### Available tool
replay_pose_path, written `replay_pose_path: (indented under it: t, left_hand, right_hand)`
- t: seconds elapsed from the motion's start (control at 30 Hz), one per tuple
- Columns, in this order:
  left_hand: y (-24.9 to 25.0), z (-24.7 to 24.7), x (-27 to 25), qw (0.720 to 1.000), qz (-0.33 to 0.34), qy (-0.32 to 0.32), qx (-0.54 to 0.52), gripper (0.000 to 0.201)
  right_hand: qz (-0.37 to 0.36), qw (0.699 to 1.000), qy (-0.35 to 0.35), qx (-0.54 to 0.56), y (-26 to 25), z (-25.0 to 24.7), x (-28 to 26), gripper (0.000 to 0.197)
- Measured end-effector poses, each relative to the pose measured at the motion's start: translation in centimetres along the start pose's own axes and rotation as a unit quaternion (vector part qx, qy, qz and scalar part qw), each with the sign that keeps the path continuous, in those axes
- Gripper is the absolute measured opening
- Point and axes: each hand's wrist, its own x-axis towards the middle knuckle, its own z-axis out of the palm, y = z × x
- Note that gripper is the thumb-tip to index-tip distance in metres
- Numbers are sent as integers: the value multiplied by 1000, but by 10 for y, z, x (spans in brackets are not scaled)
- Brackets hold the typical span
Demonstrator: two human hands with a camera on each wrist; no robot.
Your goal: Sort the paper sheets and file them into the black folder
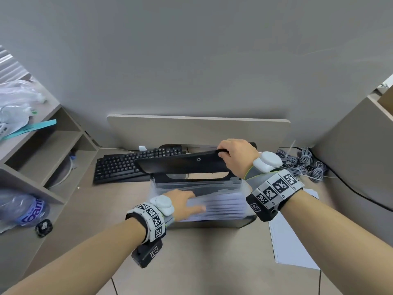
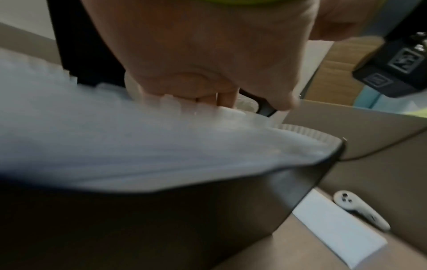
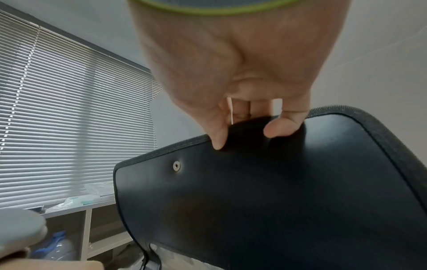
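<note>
Many paper sheets (image 1: 219, 206) already stand in the pockets of the black folder (image 1: 212, 223), which sits on the desk (image 1: 202, 262) before us. Our right hand (image 1: 237, 159) pinches the edge of the raised flap (image 1: 180, 163). Our left hand (image 1: 184, 202) lies with nearly straight fingers on the filed sheets (holding nothing, we judge). Some loose sheets (image 1: 291, 245) remain at the right, so we judge filing mostly done.

A plain grey wall (image 1: 191, 60) rises behind a beige counter (image 1: 202, 252), flanked by an open shelf unit (image 1: 53, 145) at left and a cabinet (image 1: 350, 133) at right; closed window blinds (image 3: 69, 118) filter soft daylight into the room
</note>
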Motion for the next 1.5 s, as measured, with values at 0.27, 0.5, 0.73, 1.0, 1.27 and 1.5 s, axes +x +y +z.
replay_pose_path:
  t: [0.27, 0.5, 0.73, 1.0, 1.27, 1.5]
  left_hand:
    - [-7, 6, 7, 991, 34, 5, 128, 30]
    - [-39, -1, 23, 996, 3, -72, 62, 38]
    - [-79, 51, 58, 991, -16, -77, 104, 51]
    - [-56, 99, 83, 995, -41, -27, 92, 52]
    - [96, 118, 101, 998, -34, -21, -49, 38]
    - [214, 167, 147, 973, -113, -29, -199, 28]
  right_hand:
    - [81, 996, -38, 21, 16, 34, 23, 15]
    - [58, 995, -76, 28, 9, 79, 38, 16]
    - [93, 987, -118, 65, 14, 143, 50, 20]
    - [65, 978, -159, 119, 40, 178, 16, 25]
    - [147, 970, -111, 156, 159, 144, -63, 26]
    - [265, 945, -107, 159, 288, 131, -144, 28]
